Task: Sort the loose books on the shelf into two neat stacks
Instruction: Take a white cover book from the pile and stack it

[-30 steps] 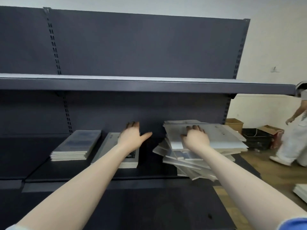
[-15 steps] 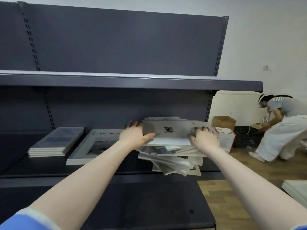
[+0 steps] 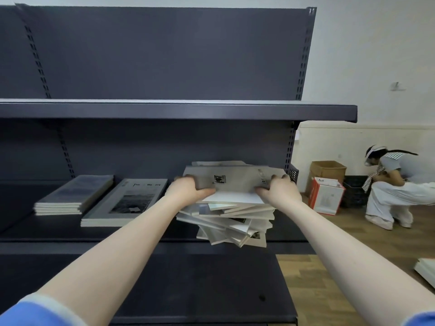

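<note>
A messy pile of several pale books (image 3: 233, 222) leans on the right part of the dark middle shelf (image 3: 58, 234). On top of it a grey book (image 3: 237, 178) is tilted up, its cover facing me. My left hand (image 3: 190, 190) grips its left edge and my right hand (image 3: 276, 189) grips its right edge. To the left lies a large grey book with a photo cover (image 3: 128, 201). Further left sits a neat stack of narrow grey books (image 3: 73, 195).
An upper shelf board (image 3: 176, 110) overhangs the books. A lower shelf (image 3: 188, 285) juts out beneath my arms. On the floor at the right a crouching person (image 3: 397, 187) works near cardboard boxes (image 3: 327, 184). More books (image 3: 426, 269) lie at the far right edge.
My left hand came across from the photo-cover book to the messy pile. Both hands have taken the top grey book by its sides and tilted it up.
</note>
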{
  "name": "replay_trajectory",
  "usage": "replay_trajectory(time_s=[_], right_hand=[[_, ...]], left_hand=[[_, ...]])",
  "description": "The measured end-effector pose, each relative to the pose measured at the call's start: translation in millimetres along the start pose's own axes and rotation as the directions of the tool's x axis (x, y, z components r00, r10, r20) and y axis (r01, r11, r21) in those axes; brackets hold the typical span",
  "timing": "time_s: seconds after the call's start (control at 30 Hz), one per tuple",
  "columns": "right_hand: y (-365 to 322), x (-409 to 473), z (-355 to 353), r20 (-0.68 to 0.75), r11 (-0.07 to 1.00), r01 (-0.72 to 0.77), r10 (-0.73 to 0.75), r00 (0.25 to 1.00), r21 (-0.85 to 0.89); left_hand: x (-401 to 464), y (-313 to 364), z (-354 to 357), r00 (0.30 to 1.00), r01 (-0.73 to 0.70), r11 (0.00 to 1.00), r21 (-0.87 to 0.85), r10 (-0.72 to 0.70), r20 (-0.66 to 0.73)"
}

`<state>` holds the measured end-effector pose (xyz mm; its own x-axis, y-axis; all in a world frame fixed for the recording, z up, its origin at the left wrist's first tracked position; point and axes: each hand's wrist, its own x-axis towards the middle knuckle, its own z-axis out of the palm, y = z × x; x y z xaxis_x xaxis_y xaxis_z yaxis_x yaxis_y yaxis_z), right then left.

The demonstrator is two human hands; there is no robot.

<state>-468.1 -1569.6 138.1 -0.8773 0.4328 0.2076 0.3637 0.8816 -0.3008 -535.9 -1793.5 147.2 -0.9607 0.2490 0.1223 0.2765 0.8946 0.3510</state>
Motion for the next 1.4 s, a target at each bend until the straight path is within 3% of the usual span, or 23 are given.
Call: replay_trajectory(time_s=[0.27, 0.5, 0.8, 0.97, 1.13, 1.23, 1.3, 1.4], right_hand=[[-1, 11, 3, -0.063, 0.989, -0.031, 0.040, 0.997, 0.146], [-8, 11, -4, -0.111, 0.976, 0.001, 0.024, 0.994, 0.219], [-65, -5, -4, -0.164, 0.951, 0.048, 0.003, 0.986, 0.305], [-113, -18, 1, -0.127, 0.912, 0.022, 0.034, 0.991, 0.411], [-170, -32, 14, -0.097, 0.885, 0.029, 0.018, 0.995, 0.464], [-198, -37, 25, -0.022, 0.778, -0.048, 0.079, 0.997, 0.627], [-213, -39, 34, 0.121, 0.641, -0.170, 0.121, 0.985, 0.748], [-229, -44, 56, 0.368, 0.398, -0.364, 0.070, 0.927, 0.842]], left_hand=[[1, -4, 1, 0.984, 0.067, 0.962, -0.265, -0.107, -0.141], [4, -24, -9, 0.970, 0.158, 0.729, -0.666, -0.241, -0.034], [2, -79, -33, 0.983, 0.130, 0.612, -0.780, -0.183, 0.020], [6, -130, -53, 0.965, 0.190, 0.453, -0.871, -0.251, 0.080], [5, -188, -67, 0.954, 0.196, 0.355, -0.914, -0.284, 0.094], [3, -224, -74, 0.950, 0.186, 0.327, -0.926, -0.301, 0.084], [1, -248, -79, 0.946, 0.178, 0.313, -0.933, -0.314, 0.075], [-4, -281, -83, 0.943, 0.182, 0.284, -0.941, -0.320, 0.086]])
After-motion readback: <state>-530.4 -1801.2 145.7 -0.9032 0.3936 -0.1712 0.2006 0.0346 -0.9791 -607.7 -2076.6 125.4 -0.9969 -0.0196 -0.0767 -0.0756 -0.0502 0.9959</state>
